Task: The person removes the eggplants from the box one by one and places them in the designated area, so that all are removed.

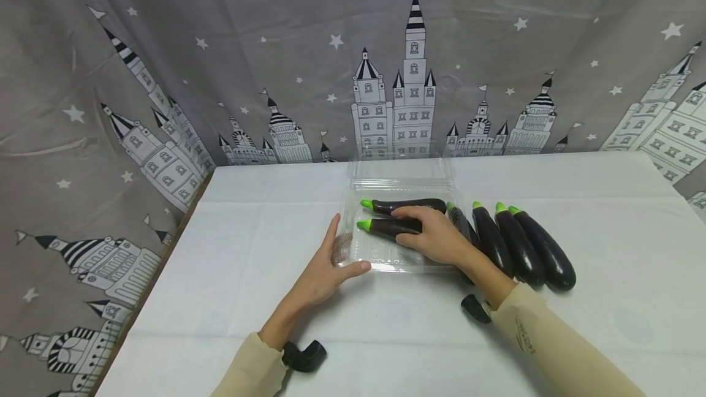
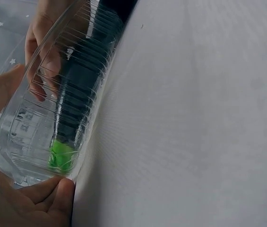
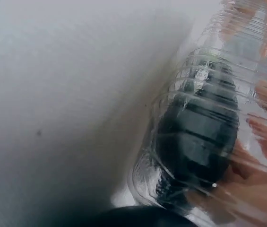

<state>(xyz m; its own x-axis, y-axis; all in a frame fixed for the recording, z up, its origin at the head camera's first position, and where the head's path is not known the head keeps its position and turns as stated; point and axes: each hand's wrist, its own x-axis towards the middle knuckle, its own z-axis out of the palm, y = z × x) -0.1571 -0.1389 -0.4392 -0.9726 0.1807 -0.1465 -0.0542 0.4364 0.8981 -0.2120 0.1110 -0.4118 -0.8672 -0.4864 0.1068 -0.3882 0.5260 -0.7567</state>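
Observation:
A clear ribbed plastic container [image 1: 386, 263] lies on the table with its hinged lid [image 1: 399, 169] raised at the back. Inside, one dark eggplant [image 1: 436, 204] with a bright green stem lies crosswise near the rear. In front of it, my right hand [image 1: 436, 238] grips a second eggplant [image 1: 383, 228] from above, its stem pointing left; the palm hides the thick end. At the front left corner, my left hand [image 1: 322, 271] rests against the container, thumb and index finger straight and spread. Close up, its fingers [image 2: 63, 191] touch the lower wall beside the green stem [image 2: 61, 155].
Several more eggplants [image 1: 537, 247] lie side by side right of the container, the nearest [image 1: 460, 225] against its right wall and partly under my right forearm. A white cloth covers the table [image 1: 248, 231]. Behind hangs a grey curtain [image 1: 309, 17] printed with castles.

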